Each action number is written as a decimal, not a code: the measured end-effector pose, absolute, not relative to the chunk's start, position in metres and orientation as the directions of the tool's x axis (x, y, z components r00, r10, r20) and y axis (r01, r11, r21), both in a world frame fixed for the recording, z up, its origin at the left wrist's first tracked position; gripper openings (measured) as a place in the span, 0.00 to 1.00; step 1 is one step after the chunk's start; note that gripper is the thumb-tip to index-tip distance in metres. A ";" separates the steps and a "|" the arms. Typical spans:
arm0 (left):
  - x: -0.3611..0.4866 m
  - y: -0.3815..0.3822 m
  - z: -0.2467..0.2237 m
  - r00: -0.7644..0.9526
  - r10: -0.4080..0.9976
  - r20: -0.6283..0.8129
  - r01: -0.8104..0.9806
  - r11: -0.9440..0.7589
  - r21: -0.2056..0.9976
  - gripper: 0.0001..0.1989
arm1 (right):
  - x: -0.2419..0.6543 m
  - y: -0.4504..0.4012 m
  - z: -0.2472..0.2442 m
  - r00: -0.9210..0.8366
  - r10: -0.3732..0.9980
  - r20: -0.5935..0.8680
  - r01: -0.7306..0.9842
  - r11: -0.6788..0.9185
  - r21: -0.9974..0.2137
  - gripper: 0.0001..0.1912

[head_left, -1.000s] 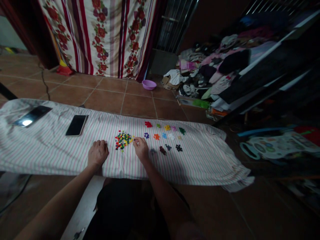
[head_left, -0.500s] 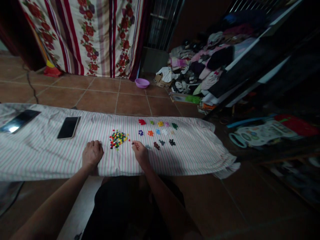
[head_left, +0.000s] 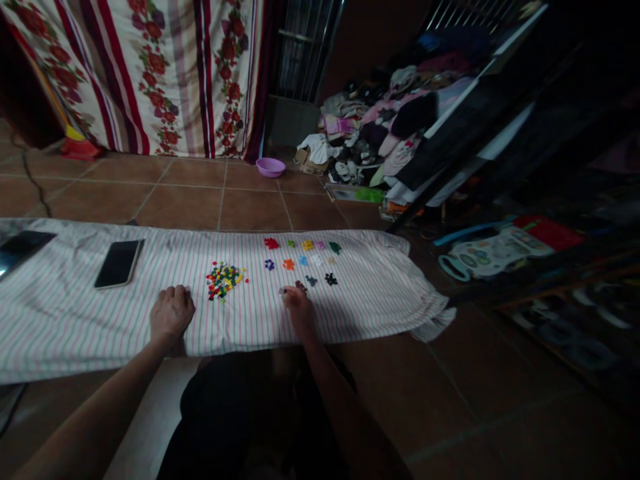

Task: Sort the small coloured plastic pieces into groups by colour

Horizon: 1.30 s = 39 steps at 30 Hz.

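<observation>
My right hand is closed in a pinch on a tiny dark piece. It hovers or rests by the small brown pile, partly covering the area there; whether it touches the cloth I cannot tell. My left hand lies on the striped cloth with its fingers curled in, nothing visible in them. Between the hands sits a mixed heap of small coloured pieces, with one red piece apart on its right. Little single-colour piles stand in rows beyond my right hand, among them red, orange and black.
A phone lies left of my left hand, and another dark shiny device is at the far left. Past the cloth-covered surface, a purple basin stands on the tiled floor near a heap of clothes. A toy panel is at the right.
My right hand has moved right, from beside the mixed heap to the brown pile, still pinching the dark piece. My left hand stays put on the cloth. The view has turned slightly right.
</observation>
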<state>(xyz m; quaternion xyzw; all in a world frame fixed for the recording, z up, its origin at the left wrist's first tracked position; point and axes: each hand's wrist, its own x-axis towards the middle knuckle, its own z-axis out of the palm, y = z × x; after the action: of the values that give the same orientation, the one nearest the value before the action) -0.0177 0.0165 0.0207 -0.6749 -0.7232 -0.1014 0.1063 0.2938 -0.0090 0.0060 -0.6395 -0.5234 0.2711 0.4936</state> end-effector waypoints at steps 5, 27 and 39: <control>-0.017 0.016 0.023 -0.061 0.953 0.296 0.998 0.064 -0.002 0.16 | 0.329 -0.016 -0.005 0.419 0.888 0.190 0.428 -0.009 -0.904 0.14; -0.017 0.016 0.023 -0.073 0.960 0.271 0.997 0.073 0.013 0.14 | 0.350 -0.005 -0.018 0.557 0.813 0.168 0.507 -0.173 -0.844 0.16; -0.017 0.016 0.024 -0.060 0.958 0.280 0.998 0.052 0.035 0.15 | 0.413 0.017 -0.003 0.658 0.684 0.315 0.628 -0.268 -0.730 0.15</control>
<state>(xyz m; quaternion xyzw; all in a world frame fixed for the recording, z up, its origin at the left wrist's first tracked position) -0.0165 0.0164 0.0236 -0.6796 -0.7196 -0.1101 0.0905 0.4126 0.0172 -0.0034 -0.7956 -0.4124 0.0314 0.4427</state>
